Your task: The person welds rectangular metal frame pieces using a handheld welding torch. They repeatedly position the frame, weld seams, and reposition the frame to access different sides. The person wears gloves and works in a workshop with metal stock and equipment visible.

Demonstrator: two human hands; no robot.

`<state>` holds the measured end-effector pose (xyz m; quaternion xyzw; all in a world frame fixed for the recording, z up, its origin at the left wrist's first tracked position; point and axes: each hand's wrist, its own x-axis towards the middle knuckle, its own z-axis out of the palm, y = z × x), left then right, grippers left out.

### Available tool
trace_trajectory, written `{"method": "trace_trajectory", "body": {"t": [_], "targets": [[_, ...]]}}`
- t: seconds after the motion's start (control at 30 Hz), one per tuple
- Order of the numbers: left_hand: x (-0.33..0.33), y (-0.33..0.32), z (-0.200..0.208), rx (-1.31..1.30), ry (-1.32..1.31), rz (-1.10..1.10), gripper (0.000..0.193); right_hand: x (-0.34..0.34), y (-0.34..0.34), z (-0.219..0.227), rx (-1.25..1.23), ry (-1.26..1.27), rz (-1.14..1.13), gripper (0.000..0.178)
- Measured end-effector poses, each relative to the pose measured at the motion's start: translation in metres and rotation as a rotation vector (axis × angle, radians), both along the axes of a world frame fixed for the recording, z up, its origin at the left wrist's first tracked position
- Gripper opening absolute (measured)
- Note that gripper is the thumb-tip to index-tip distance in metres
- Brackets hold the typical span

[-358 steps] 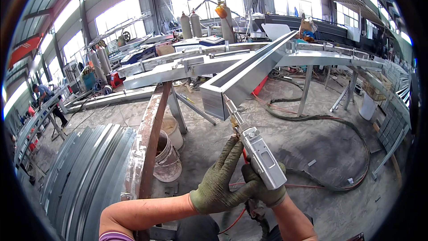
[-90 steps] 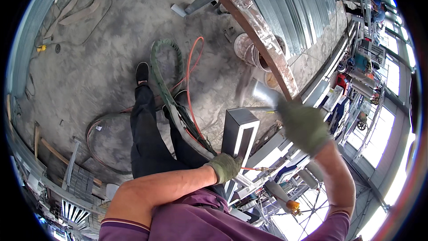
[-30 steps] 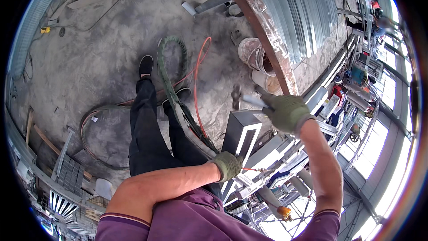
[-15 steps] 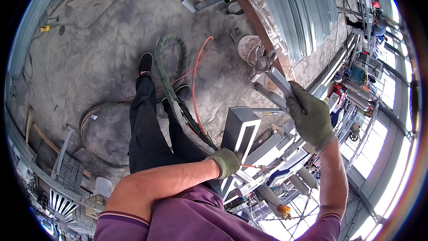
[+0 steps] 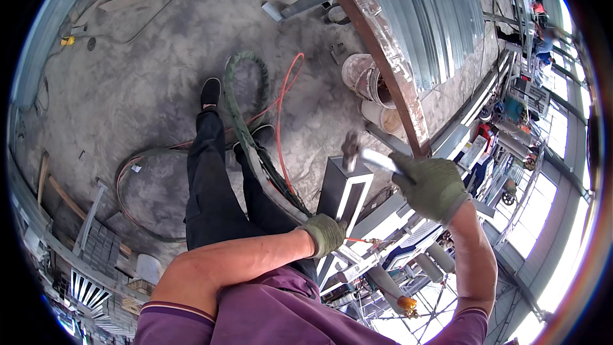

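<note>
My right hand (image 5: 433, 186), in a green work glove, is closed round the handle of a hammer (image 5: 350, 148). The hammer's head is at the upper end of a grey rectangular metal frame (image 5: 340, 185); blur hides whether they touch. My left hand (image 5: 324, 233), gloved alike, is closed beside the lower part of that frame. The sheathed cable (image 5: 255, 165) runs up to this hand, and a thin reddish neck with a metal tip (image 5: 375, 241) sticks out past it, apparently a welding torch. Most of its grip is hidden by my fingers.
Buckets (image 5: 361, 76) stand beside a rusty steel beam (image 5: 383, 51), with long galvanised profiles (image 5: 418, 19) beyond it. An orange hose (image 5: 279, 121) and the cable loop across the concrete floor around my feet. Stacked metal pieces (image 5: 102, 252) lie at the lower left.
My right hand has swung the hammer down and to the left, from above the buckets to the frame's upper end. My left hand has stayed in place.
</note>
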<state>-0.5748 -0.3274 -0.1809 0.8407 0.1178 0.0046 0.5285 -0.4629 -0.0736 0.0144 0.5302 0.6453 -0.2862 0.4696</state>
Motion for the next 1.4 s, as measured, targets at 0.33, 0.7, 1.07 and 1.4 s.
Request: {"method": "trace_trajectory", "body": {"t": [0.33, 0.7, 1.07, 1.4], "targets": [[0.002, 0.001, -0.002, -0.019, 0.025, 0.003, 0.043, 0.003, 0.008, -0.08, -0.12, -0.074, 0.062, 0.048], [-0.004, 0.02, 0.008, -0.049, 0.119, -0.176, 0.043, 0.02, -0.005, -0.061, 0.013, 0.153, -0.234, 0.044], [-0.007, 0.046, 0.029, -0.024, 0.213, -0.304, 0.057, 0.199, -0.242, -0.013, 0.728, 0.091, -1.526, 0.044], [-0.004, 0.043, 0.035, -0.007, 0.293, -0.344, 0.064, 0.243, -0.571, -0.109, 0.813, -0.269, -2.505, 0.024]]}}
